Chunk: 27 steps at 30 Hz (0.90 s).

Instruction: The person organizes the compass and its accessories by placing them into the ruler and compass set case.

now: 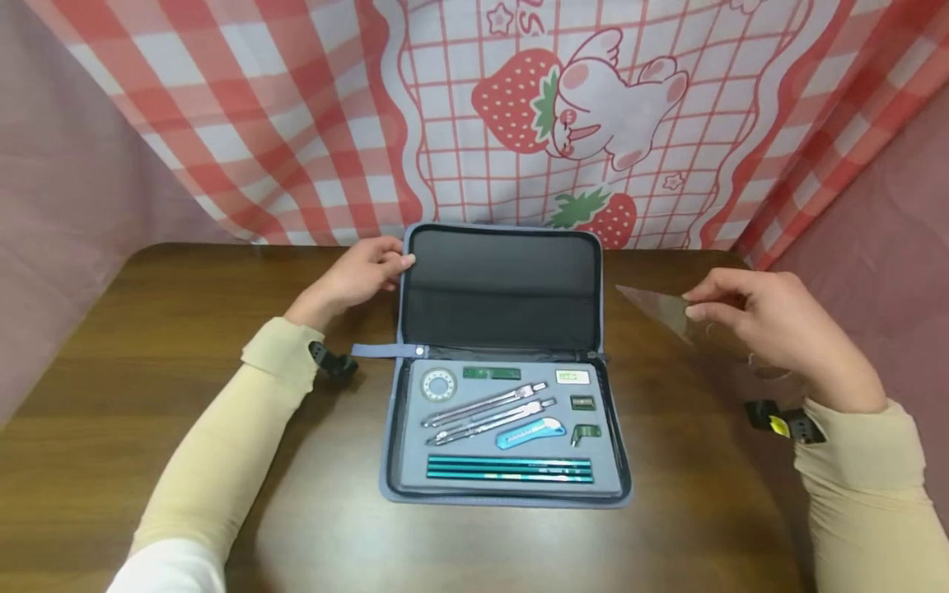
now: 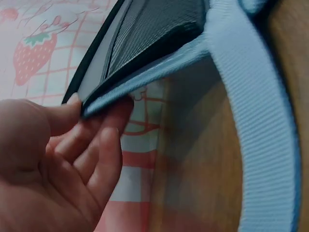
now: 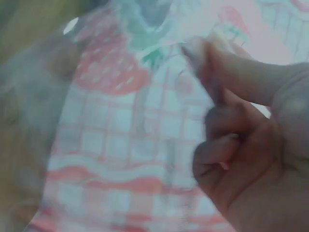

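Note:
A grey-blue zip case (image 1: 504, 494) lies open on the brown table (image 1: 163, 387), its dark lid (image 1: 500, 288) standing upright. My left hand (image 1: 396, 263) pinches the lid's left edge; in the left wrist view the thumb and fingers (image 2: 113, 113) clamp the blue rim (image 2: 145, 87). The foam tray holds a silver compass (image 1: 485, 412), a blue cutter (image 1: 530, 432), teal pencils (image 1: 509, 469), a round protractor (image 1: 438, 385) and small pieces. Right of the case, my right hand (image 1: 693, 305) grips a clear plastic set square (image 1: 660, 309) above the table. The right wrist view is blurred: curled fingers (image 3: 231, 106) against the clear sheet (image 3: 120, 125).
A red-checked curtain with a strawberry and rabbit print (image 1: 578, 107) hangs close behind the table's far edge. A blue strap (image 1: 378, 350) sticks out left from the case's hinge. Bare wood lies to the left of and in front of the case.

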Each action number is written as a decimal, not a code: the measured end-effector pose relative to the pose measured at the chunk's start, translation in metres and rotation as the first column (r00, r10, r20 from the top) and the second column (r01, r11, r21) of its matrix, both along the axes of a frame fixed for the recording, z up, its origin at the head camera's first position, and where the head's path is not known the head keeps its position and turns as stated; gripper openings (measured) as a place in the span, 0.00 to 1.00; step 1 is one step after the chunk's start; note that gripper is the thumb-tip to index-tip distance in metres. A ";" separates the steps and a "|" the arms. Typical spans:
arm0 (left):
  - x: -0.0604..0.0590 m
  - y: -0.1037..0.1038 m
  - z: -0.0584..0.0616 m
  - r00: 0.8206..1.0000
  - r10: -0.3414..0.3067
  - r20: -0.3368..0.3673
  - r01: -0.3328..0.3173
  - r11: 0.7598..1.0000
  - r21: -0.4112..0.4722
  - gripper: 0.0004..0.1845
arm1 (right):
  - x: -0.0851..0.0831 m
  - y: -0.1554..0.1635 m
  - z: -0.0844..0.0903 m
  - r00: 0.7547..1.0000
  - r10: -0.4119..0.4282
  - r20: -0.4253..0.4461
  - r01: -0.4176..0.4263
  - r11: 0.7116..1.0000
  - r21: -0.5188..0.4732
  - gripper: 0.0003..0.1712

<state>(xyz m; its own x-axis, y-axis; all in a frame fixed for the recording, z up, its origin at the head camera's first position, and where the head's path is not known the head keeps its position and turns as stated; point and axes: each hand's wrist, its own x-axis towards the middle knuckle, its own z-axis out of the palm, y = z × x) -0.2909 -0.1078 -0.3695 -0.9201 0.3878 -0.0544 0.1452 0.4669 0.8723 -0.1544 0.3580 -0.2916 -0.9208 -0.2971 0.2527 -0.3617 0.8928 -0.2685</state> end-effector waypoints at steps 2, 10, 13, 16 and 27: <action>-0.001 -0.001 -0.001 0.999 -0.024 0.023 0.022 0.998 0.054 0.14 | 0.000 -0.012 0.004 0.995 0.019 -0.102 -0.023 0.999 -0.037 0.13; 0.000 -0.010 0.009 0.994 -0.108 0.004 0.107 0.989 0.106 0.14 | -0.026 -0.075 0.044 0.943 0.043 -0.329 -0.121 0.967 -0.222 0.12; 0.001 -0.014 0.009 0.993 -0.115 -0.001 0.114 0.986 0.118 0.14 | -0.042 -0.096 0.059 0.929 0.078 -0.362 -0.181 0.948 -0.260 0.11; 0.000 -0.015 0.008 0.992 -0.127 -0.002 0.126 0.983 0.135 0.13 | -0.058 -0.113 0.068 0.928 0.109 -0.357 -0.219 0.933 -0.284 0.11; -0.002 -0.019 0.008 0.982 -0.175 -0.071 0.181 0.979 0.096 0.08 | -0.104 -0.143 0.042 0.912 0.315 -0.262 -0.345 0.936 -0.076 0.08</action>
